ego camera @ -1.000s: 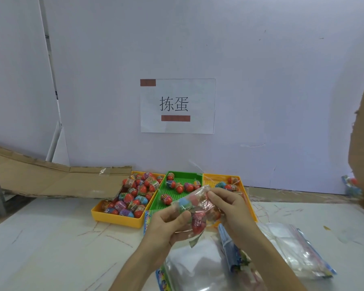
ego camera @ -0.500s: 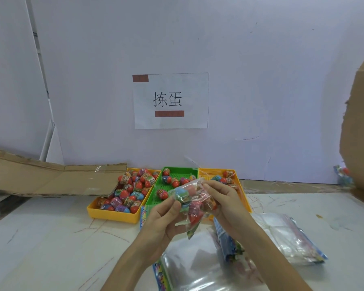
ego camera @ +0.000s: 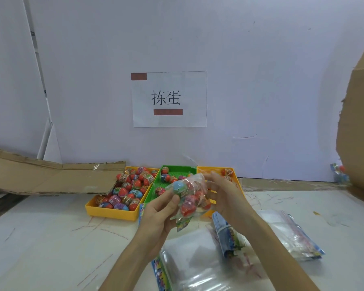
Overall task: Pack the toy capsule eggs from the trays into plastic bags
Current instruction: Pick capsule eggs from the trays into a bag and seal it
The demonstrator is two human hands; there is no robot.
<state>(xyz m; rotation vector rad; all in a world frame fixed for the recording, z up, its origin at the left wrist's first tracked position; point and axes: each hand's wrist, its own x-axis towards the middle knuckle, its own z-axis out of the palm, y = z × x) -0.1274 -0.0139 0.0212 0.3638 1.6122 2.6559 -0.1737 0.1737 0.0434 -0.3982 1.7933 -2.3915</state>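
The white tabletop (ego camera: 42, 244) fills the lower half of the frame. A flattened cardboard sheet (ego camera: 51, 177) lies along the foot of the wall at middle left. At lower centre is a pile of clear empty bags (ego camera: 189, 261). A second stack (ego camera: 292, 234) sits at lower right, and a bundle of printed bags (ego camera: 229, 236) lies between them.

Three trays sit side by side at centre, near the wall. The left yellow tray (ego camera: 111, 213) is heaped with capsule eggs (ego camera: 130, 185), and the green tray (ego camera: 177, 171) holds a few. The right yellow tray (ego camera: 237, 181) is partly hidden behind your hands.

You hold the filled bag (ego camera: 189, 198) in the air in front of the trays, at the frame's centre, with several eggs inside. Your left grip (ego camera: 158, 215) pinches its lower left side between thumb and fingers. Your right grip (ego camera: 225, 192) has its curled fingers closed on the upper right edge.
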